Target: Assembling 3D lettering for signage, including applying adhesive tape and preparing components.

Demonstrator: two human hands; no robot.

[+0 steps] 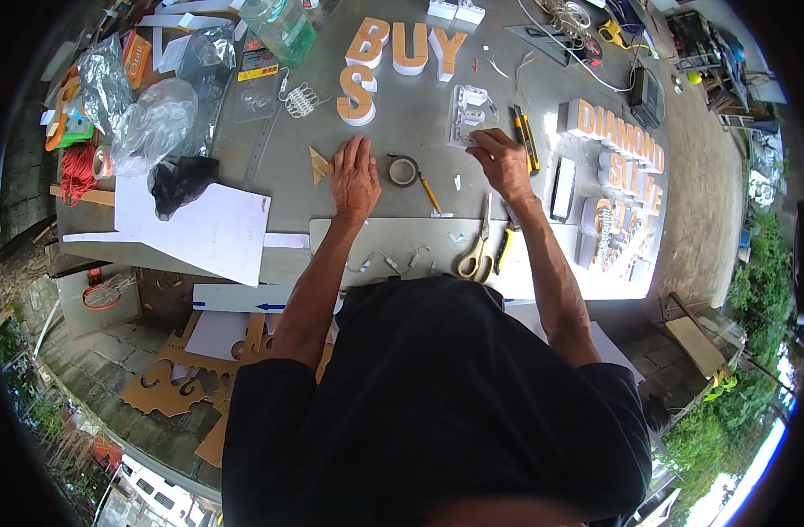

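Note:
My left hand (pixel 355 180) lies flat on the grey tabletop, fingers stretched forward and holding nothing. Beside it are a small brown triangular offcut (pixel 318 165) and a roll of dark tape (pixel 403 171). My right hand (pixel 505 167) has its fingers bent together at the near corner of a clear plastic bag (pixel 460 132) with small white pieces in it; the fingertips are partly hidden. A yellow-and-black box cutter (pixel 531 145) lies just right of that hand. A pencil (pixel 430 192) rests between my hands. Scissors (pixel 478 249) and another yellow-handled tool (pixel 506 249) lie near my right forearm.
Block letters with brown faces and white sides (pixel 410 48) stand at the far middle; more letters (pixel 615 134) are at the right. Crumpled clear plastic (pixel 160 123), a green-tinted bottle (pixel 281 31) and a white sheet (pixel 200 224) lie left. Brown cut-out sheets (pixel 169 378) sit below the table.

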